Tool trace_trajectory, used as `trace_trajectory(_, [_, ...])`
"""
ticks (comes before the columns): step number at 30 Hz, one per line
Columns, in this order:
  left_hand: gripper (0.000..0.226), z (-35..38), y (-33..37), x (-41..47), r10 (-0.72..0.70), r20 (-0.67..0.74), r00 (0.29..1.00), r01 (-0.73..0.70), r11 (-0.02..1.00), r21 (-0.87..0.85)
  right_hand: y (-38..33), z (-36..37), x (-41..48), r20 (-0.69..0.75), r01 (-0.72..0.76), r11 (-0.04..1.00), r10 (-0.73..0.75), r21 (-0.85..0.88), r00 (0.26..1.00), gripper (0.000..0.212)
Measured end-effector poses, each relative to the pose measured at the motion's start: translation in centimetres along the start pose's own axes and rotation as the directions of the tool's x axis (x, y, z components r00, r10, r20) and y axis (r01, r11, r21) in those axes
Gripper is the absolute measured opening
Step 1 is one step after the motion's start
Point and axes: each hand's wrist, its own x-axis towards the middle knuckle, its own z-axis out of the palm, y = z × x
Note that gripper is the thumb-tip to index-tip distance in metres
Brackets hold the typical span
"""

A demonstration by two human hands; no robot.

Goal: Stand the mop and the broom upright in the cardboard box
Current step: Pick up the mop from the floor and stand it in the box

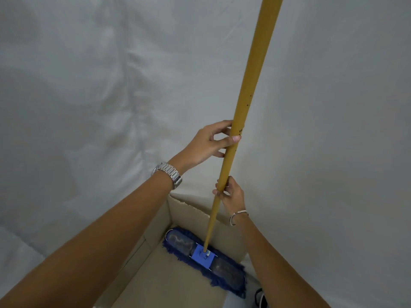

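1. Behind everything, a white cloth backdrop point(89, 96) fills the view; no broom is in sight.
2. Down at the bottom, the open cardboard box point(195, 210) stands against that cloth, its far wall torn along the rim.
3. Across the box's far end lies the blue dust mop head point(222, 266), flat on the box floor, with the mop's yellow handle point(251, 92) rising nearly upright from its blue bracket.
4. Higher on the handle, the left hand point(209, 144), with a metal watch point(169, 174) on its wrist, has a loose fingertip grip on the pole.
5. Lower down, the right hand point(231, 194), bangle point(236, 216) at the wrist, has its grip closed around the handle.
6. Judged from this, the mop is nearly placed and only needs releasing; the broom is yet to be done.
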Motion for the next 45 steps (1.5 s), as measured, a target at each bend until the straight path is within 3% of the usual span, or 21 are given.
trace_trajectory(5, [0.039, -1.5, -4.2, 4.7, -0.024, -0.002, 1.0, 0.024, 0.997, -0.074, 1.7, 2.2, 5.1, -0.044, -0.065, 0.998, 0.064, -0.023, 0.997, 0.023])
trace_trajectory(10, [0.025, -2.8, -6.1, 9.5, -0.049, -0.02, 0.999, 0.045, 0.988, -0.149, 2.0, 3.8, 9.3, -0.185, -0.099, 0.995, 0.094, -0.019, 0.978, 0.025])
trace_trajectory(15, [0.029, -2.6, -8.0, 12.7, -0.06, -0.102, 0.993, 0.039, 0.98, -0.193, 2.0, 4.2, 12.1, -0.348, -0.135, 0.989, 0.107, -0.059, 0.932, 0.028])
trace_trajectory(24, [0.032, -1.8, -9.6, 14.1, -0.042, -0.167, 0.985, 0.013, 0.984, -0.175, 2.8, 3.5, 13.4, -0.391, -0.164, 0.986, 0.137, -0.035, 0.91, 0.028])
trace_trajectory(28, [0.035, -2.2, -10.2, 13.5, -0.043, -0.129, 0.991, 0.028, 0.993, -0.11, 2.9, 2.4, 13.1, -0.383, -0.196, 0.98, 0.167, -0.039, 0.909, 0.029])
trace_trajectory(36, [0.035, -2.7, -10.9, 10.8, -0.012, -0.117, 0.993, 0.014, 1.0, 0.016, 2.8, 1.0, 11.2, -0.204, -0.293, 0.932, 0.251, -0.212, 0.946, 0.076])
trace_trajectory(40, [0.034, -2.5, -10.9, 8.4, 0.003, -0.128, 0.992, 0.014, 0.991, 0.131, 2.4, 0.6, 8.3, -0.21, -0.323, 0.916, 0.276, -0.237, 0.938, 0.079])
trace_trajectory(43, [0.036, -1.6, -10.8, 4.5, 0.045, -0.132, 0.99, -0.002, 0.951, 0.31, 1.8, -0.2, 3.7, -0.274, -0.249, 0.9, 0.154, -0.358, 0.949, 0.064])
trace_trajectory(45, [0.039, -0.6, -10.7, 1.9, 0.105, -0.133, 0.986, -0.034, 0.891, 0.453, 1.1, -1.4, 1.0, -0.296, -0.178, 0.8, 0.0, -0.573, 0.955, 0.058])
